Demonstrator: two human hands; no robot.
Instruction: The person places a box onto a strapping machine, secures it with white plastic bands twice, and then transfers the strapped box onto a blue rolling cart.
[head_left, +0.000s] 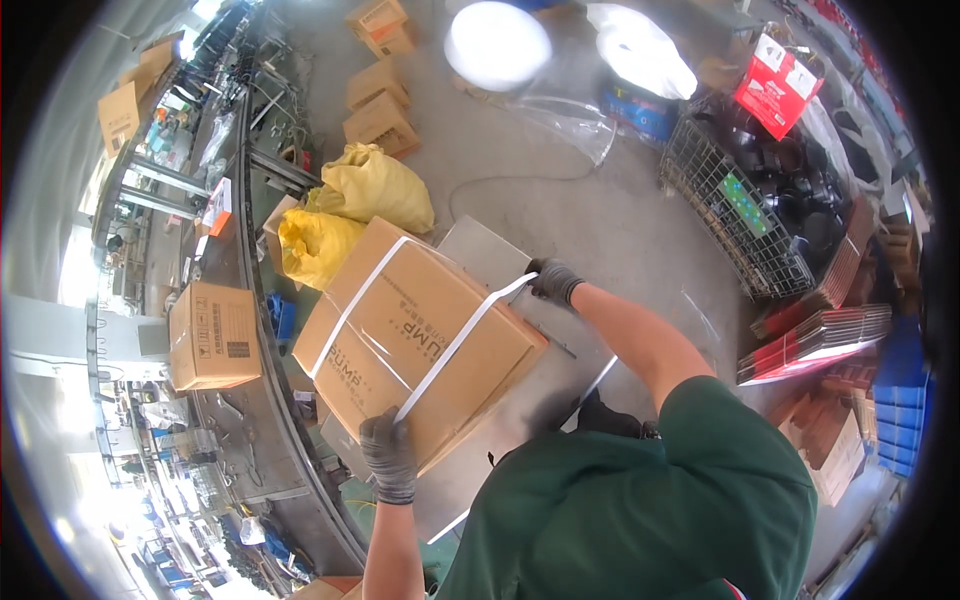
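White packing strap [455, 345], grasped by my left fingers [380, 430] and right fingers [542, 280], may slip along the carton [400, 312] if pulled unevenly.

The carton [415, 290] is matt brown cardboard, with glossy clear tape on its top face and smooth white straps [455, 346] that look like plastic. The gloves [390, 458] at its near corner and right side look like matt grey knit cloth. Beneath the carton, the tabletop [482, 246] looks like smooth, dull metal. Just beyond the carton sit crinkled sacks [378, 190] of yellow woven plastic; well to its right, a metal wire basket [710, 195] holds glossy dark pieces [785, 155].
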